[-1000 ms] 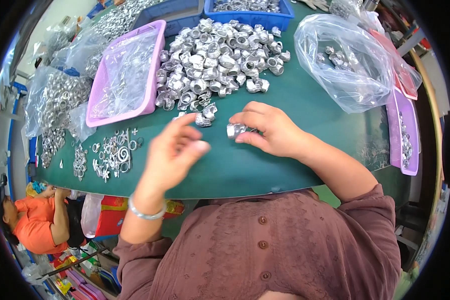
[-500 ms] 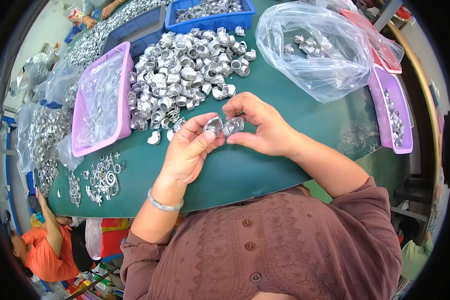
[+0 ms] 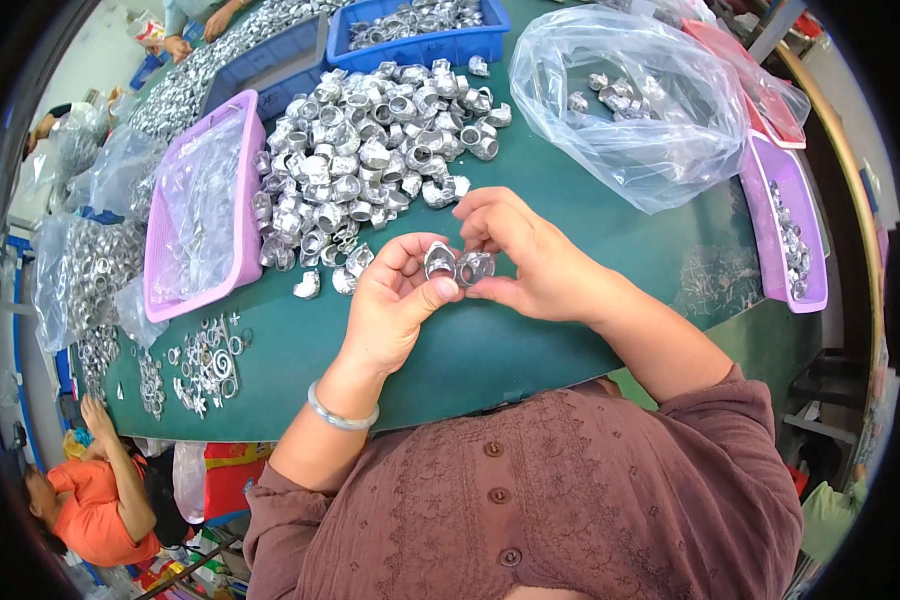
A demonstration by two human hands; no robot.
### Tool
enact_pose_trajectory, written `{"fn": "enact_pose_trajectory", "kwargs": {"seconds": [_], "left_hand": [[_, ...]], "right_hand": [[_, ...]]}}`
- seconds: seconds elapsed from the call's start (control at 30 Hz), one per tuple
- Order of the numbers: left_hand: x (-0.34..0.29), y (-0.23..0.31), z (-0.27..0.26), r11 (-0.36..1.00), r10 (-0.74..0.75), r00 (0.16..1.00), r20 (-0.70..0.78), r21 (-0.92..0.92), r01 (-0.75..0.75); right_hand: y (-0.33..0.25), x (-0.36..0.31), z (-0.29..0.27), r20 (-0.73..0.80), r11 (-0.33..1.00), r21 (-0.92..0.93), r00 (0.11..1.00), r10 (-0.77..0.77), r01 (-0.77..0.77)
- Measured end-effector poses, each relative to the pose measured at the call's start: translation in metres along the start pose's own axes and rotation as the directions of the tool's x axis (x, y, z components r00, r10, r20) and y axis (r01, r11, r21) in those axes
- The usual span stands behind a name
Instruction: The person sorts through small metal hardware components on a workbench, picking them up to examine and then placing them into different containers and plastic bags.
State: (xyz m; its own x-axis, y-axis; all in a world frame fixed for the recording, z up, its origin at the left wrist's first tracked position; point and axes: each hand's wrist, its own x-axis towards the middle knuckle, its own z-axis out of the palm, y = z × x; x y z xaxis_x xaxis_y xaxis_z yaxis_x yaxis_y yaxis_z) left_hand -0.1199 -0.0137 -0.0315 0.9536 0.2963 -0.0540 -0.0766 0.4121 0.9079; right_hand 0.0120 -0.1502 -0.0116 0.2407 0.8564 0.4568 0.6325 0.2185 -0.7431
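Close in front of me, my left hand (image 3: 395, 305) pinches a silver ring (image 3: 440, 262) between thumb and fingers. Right beside it, a second chunky silver ring (image 3: 476, 267) is gripped by my right hand (image 3: 535, 255), thumb below and fingers above. The two rings are side by side, close together or touching, with their hollow sides showing. Beyond my hands lies a big heap of similar silver rings (image 3: 370, 150) on the green table (image 3: 500, 345). A few loose rings (image 3: 308, 285) lie at the heap's near edge.
A pink basket (image 3: 250, 190) with plastic bags stands left of the heap, blue trays (image 3: 440, 47) behind it. An open clear bag (image 3: 660, 170) holds several rings at the right, beside a purple basket (image 3: 815, 290). Small silver pieces (image 3: 210, 360) lie left. A person in orange (image 3: 100, 510) sits lower left.
Both hands have shifted slightly to the right, and the two rings have come closer together and turned a little. At the lower left, the person in orange has moved an arm.
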Motion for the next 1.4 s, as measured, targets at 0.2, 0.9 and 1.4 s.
{"fn": "enact_pose_trajectory", "kwargs": {"seconds": [0.2, 0.9, 1.4], "left_hand": [[-0.002, 0.004, 0.008, 0.998, -0.024, 1.000, 0.019, -0.058, 0.025], [0.000, -0.002, 0.002, 0.999, -0.032, 0.999, -0.003, -0.028, 0.032], [-0.002, -0.005, -0.003, 1.000, 0.001, 1.000, 0.031, -0.018, 0.000]], "right_hand": [[0.009, -0.007, -0.001, -0.019, 0.930, 0.350, 0.992, 0.127, -0.113], [0.012, -0.008, 0.004, -0.010, 0.867, 0.449, 0.969, 0.246, -0.216], [0.009, -0.008, 0.003, -0.023, 0.904, 0.382, 0.976, 0.217, -0.192]]}}
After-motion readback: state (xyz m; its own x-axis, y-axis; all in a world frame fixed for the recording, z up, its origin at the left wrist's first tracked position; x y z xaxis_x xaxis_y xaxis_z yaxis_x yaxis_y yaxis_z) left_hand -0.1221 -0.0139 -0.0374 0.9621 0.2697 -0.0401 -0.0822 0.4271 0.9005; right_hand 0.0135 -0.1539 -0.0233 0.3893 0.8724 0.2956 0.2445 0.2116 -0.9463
